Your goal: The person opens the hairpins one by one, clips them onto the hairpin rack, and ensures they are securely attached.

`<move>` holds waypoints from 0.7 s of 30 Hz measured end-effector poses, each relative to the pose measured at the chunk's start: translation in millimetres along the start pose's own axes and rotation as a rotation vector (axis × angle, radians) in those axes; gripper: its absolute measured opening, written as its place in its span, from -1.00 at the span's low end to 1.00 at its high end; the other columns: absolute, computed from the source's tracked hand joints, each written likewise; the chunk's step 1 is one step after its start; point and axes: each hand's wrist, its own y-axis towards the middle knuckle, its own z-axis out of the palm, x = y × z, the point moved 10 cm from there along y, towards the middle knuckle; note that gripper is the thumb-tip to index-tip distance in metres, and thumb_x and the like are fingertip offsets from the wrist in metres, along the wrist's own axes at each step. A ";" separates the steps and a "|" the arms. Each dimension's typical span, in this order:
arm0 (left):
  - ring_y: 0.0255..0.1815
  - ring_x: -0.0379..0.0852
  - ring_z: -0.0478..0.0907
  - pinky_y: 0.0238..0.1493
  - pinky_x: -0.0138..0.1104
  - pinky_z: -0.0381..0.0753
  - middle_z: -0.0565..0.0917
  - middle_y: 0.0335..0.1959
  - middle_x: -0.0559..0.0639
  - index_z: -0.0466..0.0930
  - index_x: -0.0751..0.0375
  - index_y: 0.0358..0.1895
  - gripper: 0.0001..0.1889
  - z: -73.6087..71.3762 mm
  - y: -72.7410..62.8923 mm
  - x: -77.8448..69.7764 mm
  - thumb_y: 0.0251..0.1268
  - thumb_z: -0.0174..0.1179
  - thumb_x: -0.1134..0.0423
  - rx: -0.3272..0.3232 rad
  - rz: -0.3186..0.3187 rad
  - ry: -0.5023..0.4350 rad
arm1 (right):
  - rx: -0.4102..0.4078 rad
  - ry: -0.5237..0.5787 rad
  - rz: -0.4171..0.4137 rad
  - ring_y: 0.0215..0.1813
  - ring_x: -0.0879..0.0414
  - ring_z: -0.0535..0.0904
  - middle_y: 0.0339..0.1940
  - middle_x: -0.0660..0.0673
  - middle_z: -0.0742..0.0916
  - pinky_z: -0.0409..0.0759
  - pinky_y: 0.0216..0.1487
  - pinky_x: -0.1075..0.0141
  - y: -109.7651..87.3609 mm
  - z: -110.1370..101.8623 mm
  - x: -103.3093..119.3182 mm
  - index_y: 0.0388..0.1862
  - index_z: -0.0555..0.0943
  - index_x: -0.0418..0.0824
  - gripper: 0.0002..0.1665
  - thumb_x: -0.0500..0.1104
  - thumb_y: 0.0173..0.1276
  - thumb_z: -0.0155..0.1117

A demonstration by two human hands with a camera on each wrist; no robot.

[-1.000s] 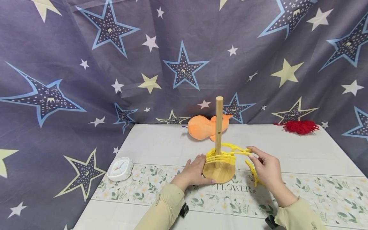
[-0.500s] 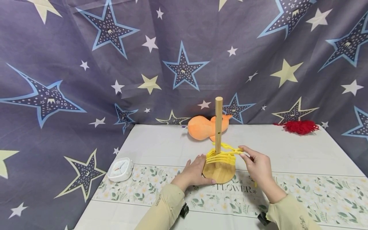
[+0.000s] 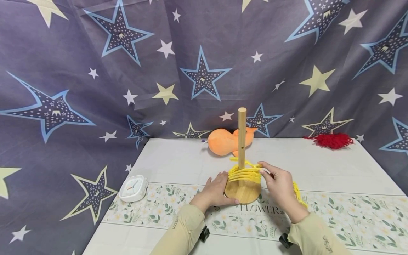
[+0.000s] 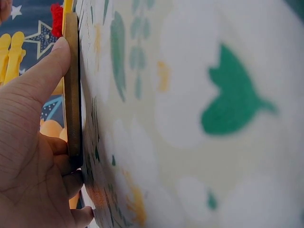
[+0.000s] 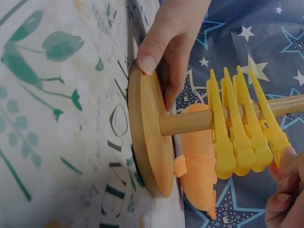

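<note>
A wooden stand has an upright post [image 3: 242, 138] on a round base [image 3: 243, 193]. My left hand [image 3: 215, 189] grips the base at its left, thumb over the near rim [image 5: 147, 65] and fingers around the far side. Several yellow plastic clips [image 3: 243, 176], like banana hair clips, are stacked around the lower post. My right hand [image 3: 277, 182] pinches the right end of the topmost yellow clip [image 5: 266, 111]; its two arms pass on either side of the post, one behind and one in front. Another yellow clip [image 3: 297, 193] lies on the table, partly hidden by my right wrist.
An orange stuffed toy [image 3: 221, 142] lies behind the stand. A white clock [image 3: 134, 188] sits at the left of the table, and a bundle of red yarn [image 3: 333, 141] at the back right. A star-patterned curtain [image 3: 204, 78] hangs along the back edge.
My right hand has moved left with the yellow clip, whose arms now reach further around the post, close over the stack. The left hand stays on the base.
</note>
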 end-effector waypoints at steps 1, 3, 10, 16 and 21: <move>0.58 0.00 -0.13 0.51 0.06 -0.16 -0.03 0.58 0.10 -0.10 0.23 0.57 0.18 0.3 0.2 0.2 0.06 0.24 -0.41 0.002 -0.001 0.002 | 0.005 0.000 0.007 -0.68 0.21 0.29 -0.45 -0.06 0.73 0.28 -0.70 0.39 0.0 1.1 -0.3 0.06 0.72 -0.12 -0.69 -0.26 0.34 0.33; 0.58 -0.01 -0.14 0.51 0.05 -0.16 -0.03 0.58 0.10 -0.10 0.23 0.57 0.18 0.7 0.3 0.6 0.06 0.23 -0.42 0.004 -0.004 0.004 | 0.010 0.002 0.021 -0.70 0.21 0.28 -0.52 -0.06 0.70 0.28 -0.73 0.38 0.0 2.6 -1.2 0.07 0.72 -0.12 -0.68 -0.24 0.35 0.33; 0.58 -0.01 -0.14 0.51 0.05 -0.17 -0.02 0.58 0.09 -0.09 0.21 0.57 0.18 1.0 0.6 1.5 0.05 0.24 -0.42 0.000 -0.009 -0.008 | 0.030 0.026 0.007 -0.66 0.22 0.29 -0.41 -0.08 0.74 0.30 -0.70 0.39 -0.4 8.1 2.0 0.09 0.70 -0.16 -0.67 -0.25 0.35 0.32; 0.58 0.00 -0.14 0.51 0.05 -0.18 -0.03 0.58 0.09 -0.09 0.22 0.57 0.17 1.9 0.9 1.0 0.06 0.24 -0.42 0.003 -0.006 -0.007 | 0.044 0.031 0.010 -0.64 0.20 0.30 -0.61 -0.03 0.58 0.31 -0.68 0.39 -2.3 10.8 -0.6 0.13 0.68 -0.14 -0.65 -0.25 0.36 0.31; 0.58 -0.01 -0.14 0.51 0.04 -0.18 -0.03 0.58 0.08 -0.11 0.19 0.58 0.18 1.5 1.8 2.2 0.04 0.24 -0.43 0.001 -0.011 -0.005 | 0.107 0.025 0.043 -0.59 0.15 0.34 -0.61 0.00 0.51 0.34 -0.65 0.37 -4.3 14.0 -9.5 0.26 0.60 -0.06 -0.57 -0.22 0.43 0.24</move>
